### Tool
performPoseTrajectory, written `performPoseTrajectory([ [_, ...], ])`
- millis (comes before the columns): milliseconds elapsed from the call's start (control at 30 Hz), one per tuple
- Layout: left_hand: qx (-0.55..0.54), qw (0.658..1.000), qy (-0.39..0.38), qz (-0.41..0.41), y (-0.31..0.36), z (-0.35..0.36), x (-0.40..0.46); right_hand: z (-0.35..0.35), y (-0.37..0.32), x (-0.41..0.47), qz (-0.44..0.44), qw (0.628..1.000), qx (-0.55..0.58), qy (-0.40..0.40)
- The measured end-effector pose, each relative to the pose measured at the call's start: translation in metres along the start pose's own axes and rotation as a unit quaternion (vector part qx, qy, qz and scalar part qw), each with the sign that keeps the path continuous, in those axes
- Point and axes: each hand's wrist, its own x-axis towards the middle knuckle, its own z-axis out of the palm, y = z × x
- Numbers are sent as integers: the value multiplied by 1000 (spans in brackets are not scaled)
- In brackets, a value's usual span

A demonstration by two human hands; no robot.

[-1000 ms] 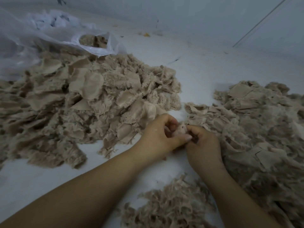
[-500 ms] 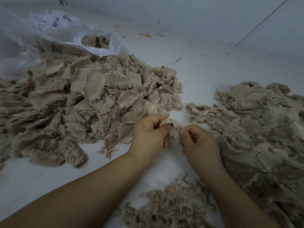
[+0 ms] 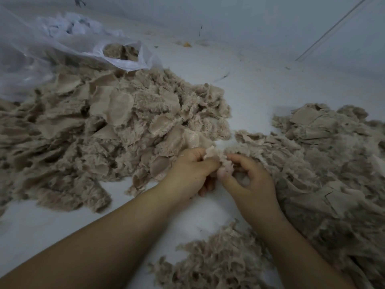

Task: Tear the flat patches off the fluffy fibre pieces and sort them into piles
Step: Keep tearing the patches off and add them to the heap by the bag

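— Where is the fibre piece (image 3: 216,158) being held?

— It is being pinched between the two hands, above the pale surface (image 3: 260,97), in the gap between the big pile (image 3: 108,130) on the left and the pile (image 3: 325,155) on the right. The left hand (image 3: 190,174) is being curled round the piece's left side, thumb and fingers closed on it. The right hand (image 3: 248,180) is being closed on the right side, with the thumb and forefinger nipping the fluffy edge; its other fingers are being kept loosely bent.

— And the sorted material?

— A smaller fluffy heap (image 3: 210,261) is lying near the bottom edge, between the two forearms and apart from the held piece. Flat patches are being seen mixed through both larger piles. A clear plastic bag (image 3: 125,61) is lying open at the far end of the left pile, with more fibre showing inside its mouth.

— Is any writing being shown?

— No readable lettering or brand is being made out on the bag or the fibre.
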Motion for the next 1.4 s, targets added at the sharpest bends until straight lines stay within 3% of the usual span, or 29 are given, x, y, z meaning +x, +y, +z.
performPoseTrajectory([
  [200,-14,997,42,62,2,2,-4,1,7,2,3,999,17,37],
  [367,7,995,-35,89,3,10,-11,0,5,3,3,998,39,41],
  [467,13,997,17,79,0,10,-8,0,5,4,-3,998,38,54],
  [567,-14,994,63,83,-3,7,-6,2,5,5,0,999,25,24],
  [767,-116,992,24,47,-3,-1,-3,3,8,5,-5,995,-85,-51],
  [933,-124,992,17,31,-2,-2,-2,2,8,5,-30,984,-157,-84],
  [1133,-70,996,6,61,0,3,-3,2,9,7,34,993,105,-40],
  [1267,-73,996,-11,57,-1,4,-3,3,10,6,21,995,-62,-70],
  [1400,-133,986,-55,88,0,-1,-5,2,14,8,59,997,-44,-38],
])
